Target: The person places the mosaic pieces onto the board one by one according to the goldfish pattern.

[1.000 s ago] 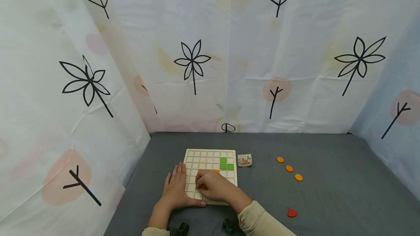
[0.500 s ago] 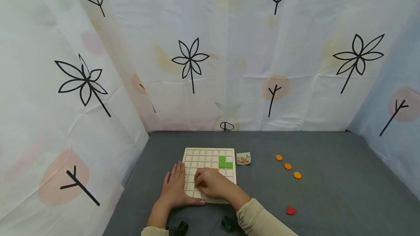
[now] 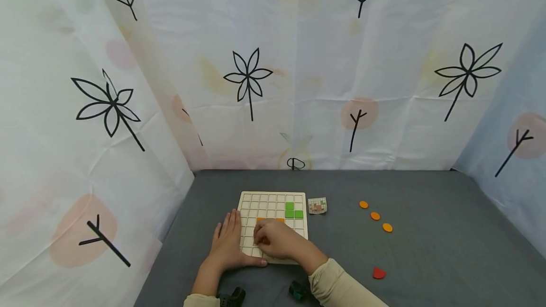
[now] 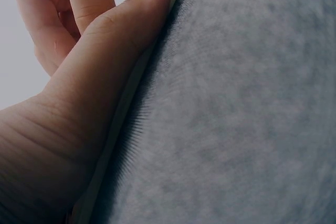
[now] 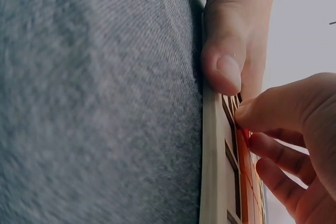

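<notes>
A pale wooden grid board [image 3: 249, 236] lies on the grey cloth, with green square tiles [image 3: 289, 210] at its upper right and orange tiles [image 3: 279, 220] in the middle, partly hidden by my right hand [image 3: 279, 239]. That hand is over the lower half of the board, fingers curled. In the right wrist view its thumb and finger pinch a small red piece [image 5: 245, 136] at the board's surface; its shape is mostly covered. My left hand [image 3: 230, 245] steadies the board, straight fingers along the left side and thumb [image 4: 142, 11] on the near edge.
Right of the board lies a small patterned card [image 3: 317, 206]. Farther right are three orange discs, the nearest one [image 3: 387, 227] lowest in the row. A red rounded piece [image 3: 378, 273] lies closer to me. A printed curtain [image 3: 298, 84] hangs behind the table.
</notes>
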Tool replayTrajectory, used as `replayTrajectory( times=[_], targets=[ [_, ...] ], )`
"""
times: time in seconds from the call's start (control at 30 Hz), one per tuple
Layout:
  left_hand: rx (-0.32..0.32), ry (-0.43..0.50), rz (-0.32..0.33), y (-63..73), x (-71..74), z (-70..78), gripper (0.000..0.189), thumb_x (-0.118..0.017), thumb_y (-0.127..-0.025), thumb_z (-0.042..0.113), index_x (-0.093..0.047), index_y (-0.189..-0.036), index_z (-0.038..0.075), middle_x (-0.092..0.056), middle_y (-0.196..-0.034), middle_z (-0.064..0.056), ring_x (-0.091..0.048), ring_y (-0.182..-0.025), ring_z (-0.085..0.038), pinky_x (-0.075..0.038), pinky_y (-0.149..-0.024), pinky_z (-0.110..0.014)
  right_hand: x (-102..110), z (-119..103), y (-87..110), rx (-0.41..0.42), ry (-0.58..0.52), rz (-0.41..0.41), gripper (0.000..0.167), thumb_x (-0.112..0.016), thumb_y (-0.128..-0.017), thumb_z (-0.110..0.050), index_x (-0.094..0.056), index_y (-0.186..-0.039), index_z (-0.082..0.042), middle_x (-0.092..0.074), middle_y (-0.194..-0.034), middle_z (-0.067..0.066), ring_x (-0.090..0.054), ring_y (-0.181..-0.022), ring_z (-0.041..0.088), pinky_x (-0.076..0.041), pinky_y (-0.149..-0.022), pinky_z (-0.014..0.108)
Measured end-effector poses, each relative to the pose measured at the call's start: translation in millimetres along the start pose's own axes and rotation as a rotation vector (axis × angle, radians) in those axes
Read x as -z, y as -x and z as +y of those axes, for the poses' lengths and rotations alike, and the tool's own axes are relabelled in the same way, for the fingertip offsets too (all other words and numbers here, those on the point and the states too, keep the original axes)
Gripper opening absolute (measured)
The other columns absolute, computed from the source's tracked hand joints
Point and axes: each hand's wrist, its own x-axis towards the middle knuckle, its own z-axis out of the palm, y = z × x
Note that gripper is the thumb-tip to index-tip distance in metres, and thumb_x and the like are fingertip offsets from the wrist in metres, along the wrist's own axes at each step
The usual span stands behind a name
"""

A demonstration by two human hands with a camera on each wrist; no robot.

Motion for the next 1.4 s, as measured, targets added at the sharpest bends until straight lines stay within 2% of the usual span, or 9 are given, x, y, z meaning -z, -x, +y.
replayTrajectory(
  times=[0.2,0.33,0.43,0.63,0.9,1.07,1.4],
  targets=[
    [0.001,0.002,0.000,0.6,0.8,0.5,0.168,-0.082,-0.053,0.093,-0.003,-0.171,0.004,0.000,-0.180,-0.016,-0.001,-0.167,-0.038,-0.003,-0.131,-0.065,2.2,-4.0,0.7,0.010,0.022,0.004,0.012,-0.076,-0.095,-0.004,-0.085,-0.096,-0.012,-0.072,-0.103,-0.003,-0.064,-0.088,0.002,-0.052,-0.082,0.011],
    [-0.001,0.004,0.000,0.5,0.6,0.7,0.168,-0.082,-0.053,0.093,-0.003,-0.171,0.004,-0.001,-0.180,-0.016,-0.002,-0.167,-0.038,-0.004,-0.131,-0.065,2.7,-1.7,1.1,0.017,-0.002,0.001,0.011,-0.077,-0.095,-0.004,-0.083,-0.097,-0.012,-0.071,-0.103,-0.002,-0.062,-0.086,0.002,-0.052,-0.080,0.012],
    [-0.001,-0.001,-0.003,0.4,0.8,0.8,0.167,-0.083,-0.053,0.092,-0.003,-0.171,0.005,0.000,-0.180,-0.016,-0.001,-0.168,-0.038,-0.004,-0.131,-0.065,3.1,1.7,1.7,0.006,-0.029,0.010,0.010,-0.078,-0.095,-0.006,-0.081,-0.102,-0.012,-0.069,-0.106,-0.001,-0.061,-0.088,0.003,-0.053,-0.080,0.014],
    [0.000,-0.004,-0.004,1.0,2.0,1.7,0.167,-0.084,-0.053,0.090,-0.004,-0.171,0.004,-0.001,-0.180,-0.017,-0.002,-0.167,-0.038,-0.004,-0.131,-0.065,4.9,7.3,3.1,-0.042,-0.060,0.040,0.025,-0.081,-0.094,-0.012,-0.076,-0.119,-0.010,-0.069,-0.114,0.001,-0.061,-0.094,0.005,-0.055,-0.086,0.019],
    [0.005,-0.012,-0.008,-0.1,1.1,1.4,0.167,-0.083,-0.053,0.092,-0.004,-0.171,0.004,-0.001,-0.180,-0.016,-0.001,-0.167,-0.038,-0.003,-0.131,-0.065,3.5,12.1,6.4,-0.060,-0.040,0.034,0.016,-0.082,-0.091,-0.016,-0.081,-0.107,-0.012,-0.065,-0.103,-0.001,-0.053,-0.084,0.005,-0.049,-0.077,0.016],
    [0.004,-0.013,-0.011,-0.9,2.2,2.3,0.167,-0.083,-0.053,0.092,-0.003,-0.171,0.005,0.000,-0.180,-0.016,-0.001,-0.168,-0.037,-0.004,-0.131,-0.065,1.7,14.4,7.1,-0.033,-0.031,0.052,0.014,-0.082,-0.092,-0.017,-0.081,-0.105,-0.013,-0.064,-0.103,-0.001,-0.051,-0.084,0.004,-0.049,-0.077,0.018],
    [0.003,-0.002,-0.009,0.4,1.7,3.0,0.167,-0.084,-0.053,0.091,-0.004,-0.171,0.004,-0.002,-0.180,-0.017,-0.002,-0.167,-0.038,-0.004,-0.131,-0.066,1.6,13.4,9.2,-0.051,-0.054,0.045,0.011,-0.083,-0.092,-0.016,-0.082,-0.102,-0.013,-0.064,-0.103,0.000,-0.054,-0.085,0.008,-0.049,-0.078,0.018]
  ],
)
